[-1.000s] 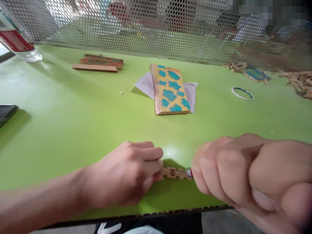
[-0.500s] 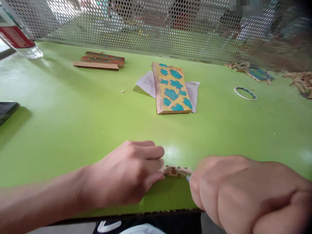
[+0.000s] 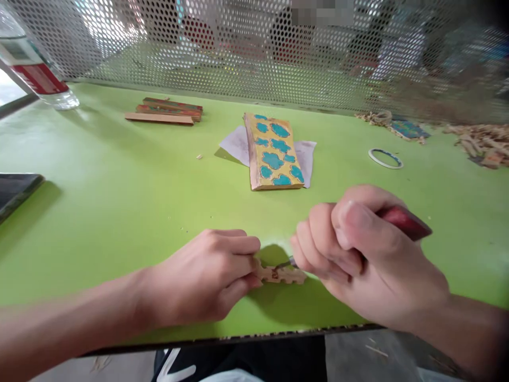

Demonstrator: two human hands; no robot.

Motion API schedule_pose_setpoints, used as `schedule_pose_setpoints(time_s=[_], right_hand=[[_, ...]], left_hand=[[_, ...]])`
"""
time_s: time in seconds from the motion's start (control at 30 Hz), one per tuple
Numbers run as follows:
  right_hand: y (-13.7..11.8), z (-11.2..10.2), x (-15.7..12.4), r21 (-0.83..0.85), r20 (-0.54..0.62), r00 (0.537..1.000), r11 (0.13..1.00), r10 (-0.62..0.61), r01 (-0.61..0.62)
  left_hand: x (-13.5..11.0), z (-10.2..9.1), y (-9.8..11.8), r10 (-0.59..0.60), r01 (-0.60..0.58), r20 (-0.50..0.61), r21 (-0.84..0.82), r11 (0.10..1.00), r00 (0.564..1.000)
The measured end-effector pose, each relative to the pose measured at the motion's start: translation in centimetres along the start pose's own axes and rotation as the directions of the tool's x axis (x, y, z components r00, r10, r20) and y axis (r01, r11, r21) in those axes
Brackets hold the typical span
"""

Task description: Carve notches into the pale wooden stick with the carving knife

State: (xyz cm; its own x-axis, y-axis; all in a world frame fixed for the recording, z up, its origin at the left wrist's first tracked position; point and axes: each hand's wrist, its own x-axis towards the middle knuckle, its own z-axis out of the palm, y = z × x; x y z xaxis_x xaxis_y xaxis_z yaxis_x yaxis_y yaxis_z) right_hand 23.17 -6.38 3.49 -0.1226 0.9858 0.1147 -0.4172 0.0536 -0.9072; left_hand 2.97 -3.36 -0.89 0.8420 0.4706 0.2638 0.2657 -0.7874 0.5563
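A small notched piece of wood [image 3: 289, 275] lies near the front edge of the green table [image 3: 119, 196], with a dark reddish mark cut or drawn on its face. My left hand [image 3: 214, 270] pinches its left end between thumb and fingers. Wrapped in a fist, my right hand [image 3: 358, 249] grips a carving knife [image 3: 405, 220] by its red handle. The thin metal blade points left, and its tip meets the wood beside the mark. My palm hides most of the handle.
Beyond the hands a yellow block with teal shapes [image 3: 274, 154] rests on white paper [image 3: 236, 146]. Wooden strips [image 3: 159, 119], a bottle [image 3: 47, 79], a tape ring [image 3: 385, 158] and wood shavings [image 3: 483, 140] lie farther back. A perforated metal screen [image 3: 246, 69] closes the rear; a dark flat object [image 3: 18, 191] sits left.
My right hand has rolled over and risen, bringing its thumb side and the red handle into sight. The left hand keeps its hold on the wood. The whole view has shifted slightly.
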Motion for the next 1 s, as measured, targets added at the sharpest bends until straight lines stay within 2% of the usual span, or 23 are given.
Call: schedule_pose_setpoints(time_s=[0.13, 0.27, 0.4, 0.47, 0.57, 0.63, 0.77, 0.93, 1.0], right_hand=[[-0.7, -0.1, -1.2, -0.091, 0.102, 0.993, 0.993, -0.068, 0.077], [-1.4, -0.2, -1.8, -0.130, 0.233, 0.960, 0.974, -0.154, 0.188], [-1.3, 0.3, -1.5, -0.159, 0.278, 0.949, 0.967, -0.149, 0.198], [-1.1, 0.6, -1.6, -0.161, 0.268, 0.950, 0.966, -0.157, 0.205], [-0.6, 0.6, -2.1, -0.131, 0.152, 0.964, 0.962, -0.220, 0.240], [-0.4, 0.4, -2.4, -0.110, 0.118, 0.965, 0.963, -0.234, 0.247], [-0.2, 0.3, -2.4, -0.097, 0.207, 0.951, 0.962, -0.231, 0.255], [0.4, 0.8, -2.4, -0.140, 0.065, 0.965, 0.956, -0.252, 0.259], [0.6, 0.5, -2.4, -0.142, 0.162, 0.947, 0.943, -0.277, 0.300]], left_hand=[[0.0, -0.1, 0.0, 0.004, -0.004, 0.018, 0.024, 1.000, 1.000], [0.1, -0.1, 0.1, 0.006, -0.006, 0.020, 0.035, 0.999, 1.000], [0.0, -0.1, 0.2, -0.002, 0.001, 0.015, 0.028, 1.000, 1.000], [0.0, -0.1, 0.3, 0.000, 0.000, 0.007, 0.027, 1.000, 1.000], [0.0, -0.1, 0.2, 0.002, -0.002, 0.006, 0.022, 1.000, 1.000], [0.0, -0.1, 0.2, 0.004, -0.004, 0.009, 0.020, 1.000, 1.000], [0.1, -0.1, 0.1, 0.003, -0.004, 0.013, 0.028, 1.000, 1.000], [0.1, 0.2, 0.0, 0.012, -0.012, -0.008, -0.001, 1.000, 1.000], [0.0, 0.2, -0.1, 0.015, -0.015, -0.013, -0.016, 1.000, 1.000]])
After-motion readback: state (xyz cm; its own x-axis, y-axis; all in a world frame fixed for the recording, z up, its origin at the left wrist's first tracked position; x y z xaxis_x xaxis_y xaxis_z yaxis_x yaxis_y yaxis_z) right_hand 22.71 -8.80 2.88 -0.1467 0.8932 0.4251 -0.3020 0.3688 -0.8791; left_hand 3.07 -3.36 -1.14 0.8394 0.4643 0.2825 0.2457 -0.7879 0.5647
